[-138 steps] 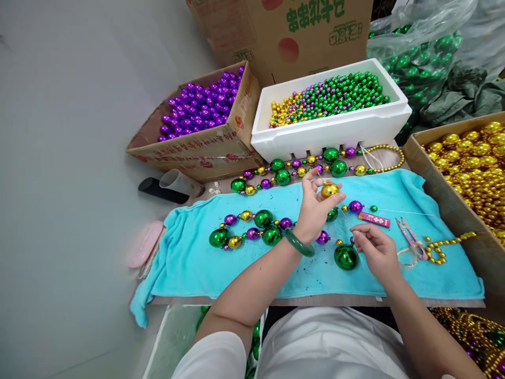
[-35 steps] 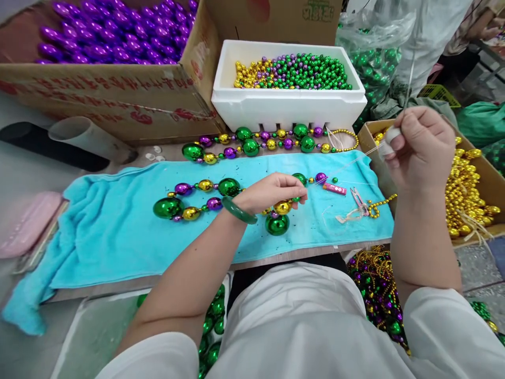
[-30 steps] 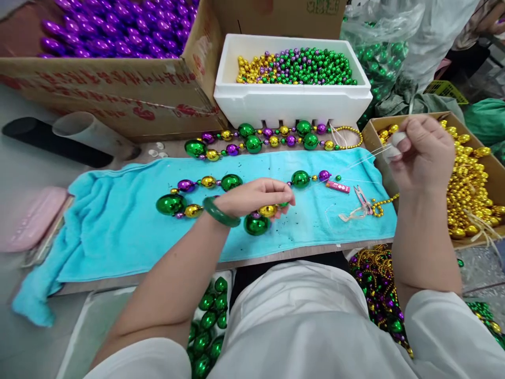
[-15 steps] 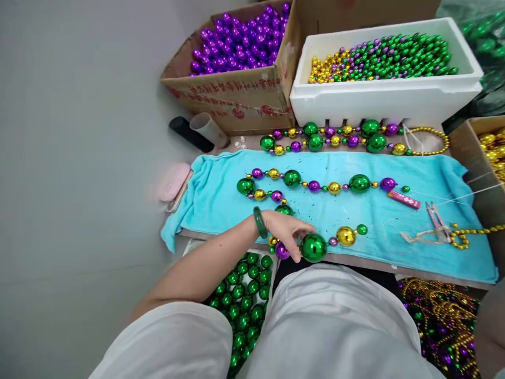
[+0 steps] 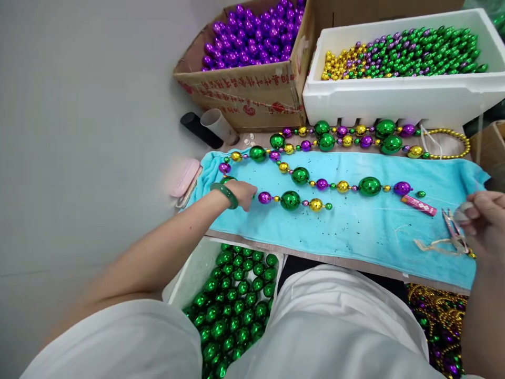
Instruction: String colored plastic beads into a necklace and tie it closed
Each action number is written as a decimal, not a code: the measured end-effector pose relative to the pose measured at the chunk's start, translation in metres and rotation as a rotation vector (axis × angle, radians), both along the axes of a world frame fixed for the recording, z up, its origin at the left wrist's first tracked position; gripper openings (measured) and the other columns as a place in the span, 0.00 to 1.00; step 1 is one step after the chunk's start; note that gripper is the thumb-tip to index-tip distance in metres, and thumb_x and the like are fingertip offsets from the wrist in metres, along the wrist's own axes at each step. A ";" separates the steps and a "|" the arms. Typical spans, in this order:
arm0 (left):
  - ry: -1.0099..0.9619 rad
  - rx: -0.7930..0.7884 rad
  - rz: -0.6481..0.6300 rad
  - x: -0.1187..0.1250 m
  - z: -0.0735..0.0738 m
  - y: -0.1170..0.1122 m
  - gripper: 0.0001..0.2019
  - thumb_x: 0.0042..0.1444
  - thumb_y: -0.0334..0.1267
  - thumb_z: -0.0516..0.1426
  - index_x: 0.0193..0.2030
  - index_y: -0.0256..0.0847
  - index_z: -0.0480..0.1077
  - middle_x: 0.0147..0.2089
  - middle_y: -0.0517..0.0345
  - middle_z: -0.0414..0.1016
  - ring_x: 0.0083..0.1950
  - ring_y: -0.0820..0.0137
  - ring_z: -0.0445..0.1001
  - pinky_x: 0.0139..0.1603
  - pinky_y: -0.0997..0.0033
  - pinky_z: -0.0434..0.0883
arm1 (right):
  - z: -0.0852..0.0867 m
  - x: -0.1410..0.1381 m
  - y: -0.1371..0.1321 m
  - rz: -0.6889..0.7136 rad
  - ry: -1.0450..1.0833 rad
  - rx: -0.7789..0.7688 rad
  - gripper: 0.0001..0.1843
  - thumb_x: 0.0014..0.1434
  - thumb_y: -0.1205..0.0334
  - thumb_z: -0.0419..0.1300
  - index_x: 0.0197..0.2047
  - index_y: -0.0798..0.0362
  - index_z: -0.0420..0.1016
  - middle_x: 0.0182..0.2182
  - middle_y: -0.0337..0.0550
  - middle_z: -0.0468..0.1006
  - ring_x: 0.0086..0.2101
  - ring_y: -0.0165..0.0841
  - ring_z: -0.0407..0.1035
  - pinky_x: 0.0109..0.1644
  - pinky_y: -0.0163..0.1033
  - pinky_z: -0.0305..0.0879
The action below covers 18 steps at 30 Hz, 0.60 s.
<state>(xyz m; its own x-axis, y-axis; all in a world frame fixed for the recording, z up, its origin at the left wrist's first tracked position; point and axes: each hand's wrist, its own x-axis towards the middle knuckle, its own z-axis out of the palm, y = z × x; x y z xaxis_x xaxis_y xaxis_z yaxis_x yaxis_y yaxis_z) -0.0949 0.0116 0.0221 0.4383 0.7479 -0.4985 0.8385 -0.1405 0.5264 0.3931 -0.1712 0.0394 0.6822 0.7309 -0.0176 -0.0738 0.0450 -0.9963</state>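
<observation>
A strand of green, gold and purple baubles [image 5: 370, 186] lies in a long loop on a turquoise towel [image 5: 366, 231]. My left hand [image 5: 243, 193], with a green bangle on the wrist, rests at the loop's left end beside a purple bauble [image 5: 264, 197]. Its fingers are curled on the strand. My right hand [image 5: 484, 221] is at the towel's right end, pinched on a small whitish piece [image 5: 460, 213] just above small scissors [image 5: 450, 225]. A pink-red stick [image 5: 418, 205] lies near the strand's right end.
A second bauble strand [image 5: 385, 128] lies behind the towel. Behind it stand a cardboard box of purple baubles [image 5: 252, 89] and a white foam box of small mixed beads [image 5: 394, 97]. A bin of green baubles [image 5: 232, 305] sits below the left edge, gold chains [image 5: 437, 316] below the right.
My left hand slid the strand's near end from the towel's front edge up and left, stretching the loop out. My right hand came down from high on the right to the scissors.
</observation>
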 end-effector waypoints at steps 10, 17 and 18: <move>-0.288 0.455 -0.320 0.163 0.018 -0.102 0.20 0.60 0.40 0.52 0.59 0.42 0.64 0.60 0.45 0.67 0.61 0.60 0.64 0.58 0.59 0.62 | 0.029 -0.052 -0.006 0.335 0.094 0.005 0.11 0.41 0.57 0.72 0.27 0.51 0.78 0.15 0.41 0.65 0.18 0.31 0.61 0.17 0.37 0.52; -0.095 0.462 -0.527 0.195 -0.033 -0.107 0.15 0.65 0.39 0.47 0.42 0.39 0.73 0.40 0.51 0.76 0.46 0.63 0.70 0.51 0.59 0.63 | 0.055 -0.033 -0.004 0.313 0.015 0.187 0.07 0.51 0.61 0.65 0.29 0.55 0.74 0.16 0.38 0.70 0.15 0.26 0.60 0.13 0.30 0.47; -0.077 0.495 -0.539 0.190 -0.036 -0.105 0.15 0.65 0.38 0.46 0.41 0.38 0.73 0.39 0.51 0.76 0.44 0.64 0.70 0.49 0.61 0.64 | 0.054 -0.023 -0.005 0.262 0.011 0.198 0.07 0.51 0.61 0.64 0.28 0.56 0.73 0.18 0.39 0.72 0.14 0.25 0.59 0.13 0.30 0.45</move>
<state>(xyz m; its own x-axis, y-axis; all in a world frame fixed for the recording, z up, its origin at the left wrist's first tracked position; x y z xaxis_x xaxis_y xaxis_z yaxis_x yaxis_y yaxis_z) 0.0954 -0.0930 -0.0135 0.8285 0.5487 -0.1116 0.5496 -0.7590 0.3491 0.3696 -0.1759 0.0930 0.4709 0.8716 0.1362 -0.1188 0.2156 -0.9692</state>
